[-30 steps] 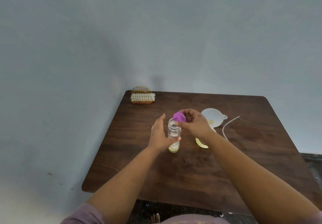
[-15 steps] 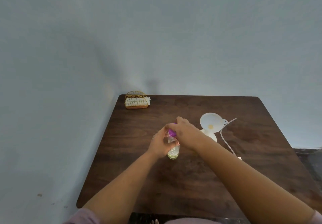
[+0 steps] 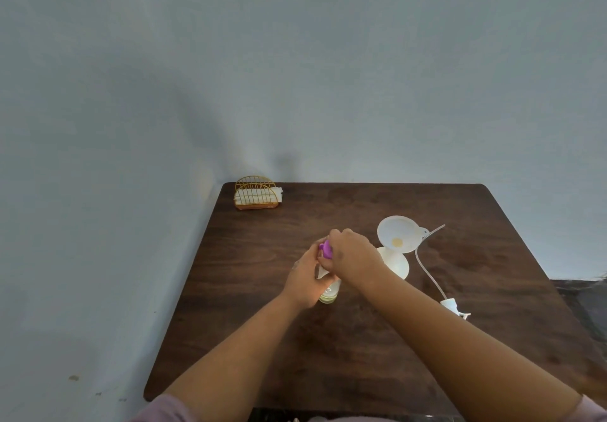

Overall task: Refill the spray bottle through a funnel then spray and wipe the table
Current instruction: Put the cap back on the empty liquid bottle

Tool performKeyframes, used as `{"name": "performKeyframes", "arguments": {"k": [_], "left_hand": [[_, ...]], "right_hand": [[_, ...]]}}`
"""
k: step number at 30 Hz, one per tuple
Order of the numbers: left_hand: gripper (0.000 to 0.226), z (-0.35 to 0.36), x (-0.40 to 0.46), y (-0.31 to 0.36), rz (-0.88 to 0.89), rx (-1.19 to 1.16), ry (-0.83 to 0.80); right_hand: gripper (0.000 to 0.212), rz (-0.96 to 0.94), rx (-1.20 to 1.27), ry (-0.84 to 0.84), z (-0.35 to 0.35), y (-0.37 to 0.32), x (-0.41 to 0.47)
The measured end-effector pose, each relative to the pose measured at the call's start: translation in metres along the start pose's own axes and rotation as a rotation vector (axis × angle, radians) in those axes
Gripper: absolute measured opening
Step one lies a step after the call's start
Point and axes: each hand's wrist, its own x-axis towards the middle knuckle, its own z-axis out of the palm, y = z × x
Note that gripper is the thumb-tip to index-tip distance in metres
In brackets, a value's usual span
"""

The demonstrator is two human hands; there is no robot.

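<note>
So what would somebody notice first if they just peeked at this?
Probably the bright purple cap in the middle of the dark wooden table, pinched by the right hand atop a clear bottle that the left hand grips. Just right stands a white funnel, and a gold wire napkin holder sits at the far left corner.

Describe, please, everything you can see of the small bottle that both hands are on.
The small bottle looks like clear plastic or glass, standing roughly upright on the dark wooden table, near its middle. Its base shows a pale yellowish tint. A purple cap sits at its top. The left hand grips its body; the right hand grips the cap from above. Most of it is hidden.
</note>
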Motion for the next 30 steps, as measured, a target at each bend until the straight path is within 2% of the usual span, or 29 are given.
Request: {"name": "performKeyframes", "arguments": {"k": [5,8,10,14,19,22,24,26,28,30], "left_hand": [[0.056,-0.001,0.004,0.001,-0.038,-0.034,-0.050],[0.062,0.000,0.004,0.003,-0.064,-0.063,-0.052],[0.061,-0.001,0.005,0.004,-0.042,-0.040,-0.046],[0.048,-0.003,0.004,0.003,-0.028,-0.058,-0.026],[0.047,0.001,0.004,0.003,-0.015,-0.067,-0.027],[0.047,0.003,0.004,0.002,0.002,-0.073,-0.019],[0.039,0.003,0.003,0.000,-0.007,-0.072,0.000],[0.037,0.002,0.002,0.000,-0.010,-0.072,0.014],[0.045,0.002,0.003,0.000,0.001,-0.081,0.002],[0.047,0.001,0.004,0.000,0.022,-0.043,-0.005]], "right_hand": [[0.042,0.060,0.055,0.006,0.000,0.010,-0.002],[0.074,0.075,0.163,-0.097,-0.007,0.019,-0.003],[0.089,-0.004,0.159,-0.161,-0.013,0.022,-0.004],[0.056,-0.196,0.065,-0.167,-0.017,0.021,0.000],[0.032,-0.036,0.012,-0.103,-0.019,0.011,0.004],[0.043,0.015,-0.007,-0.038,-0.016,0.009,0.001],[0.050,0.012,-0.081,-0.026,-0.015,0.013,-0.002],[0.045,-0.036,-0.199,-0.072,-0.020,0.014,-0.002],[0.043,-0.069,-0.136,-0.078,-0.021,0.014,-0.002],[0.060,-0.142,-0.018,-0.130,-0.021,0.011,-0.001]]}}
